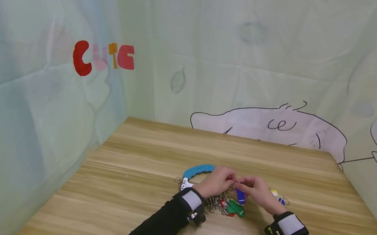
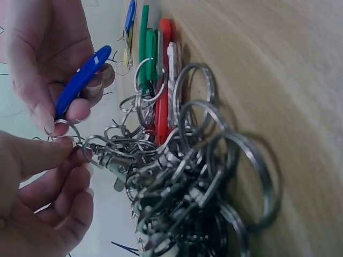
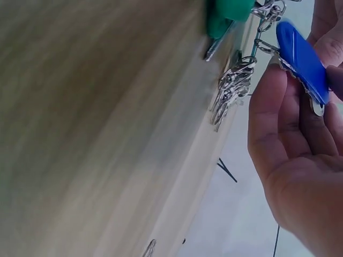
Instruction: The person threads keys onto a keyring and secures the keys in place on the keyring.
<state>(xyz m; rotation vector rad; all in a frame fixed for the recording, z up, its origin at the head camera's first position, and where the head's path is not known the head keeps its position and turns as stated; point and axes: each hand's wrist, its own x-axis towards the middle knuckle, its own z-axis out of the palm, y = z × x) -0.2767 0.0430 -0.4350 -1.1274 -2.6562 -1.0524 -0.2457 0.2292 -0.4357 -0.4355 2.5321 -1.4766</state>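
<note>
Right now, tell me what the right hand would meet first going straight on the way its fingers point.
Most likely the left hand, just ahead of the right hand in the head view; exact depth is unclear.

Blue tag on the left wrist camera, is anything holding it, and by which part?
Yes: the right hand holds the blue tag by the end near the metal ring. The left hand pinches at that ring.

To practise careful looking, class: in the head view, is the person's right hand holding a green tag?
No, the green tags lie beside the metal rings, apart from the right hand, which holds a blue tag.
</note>
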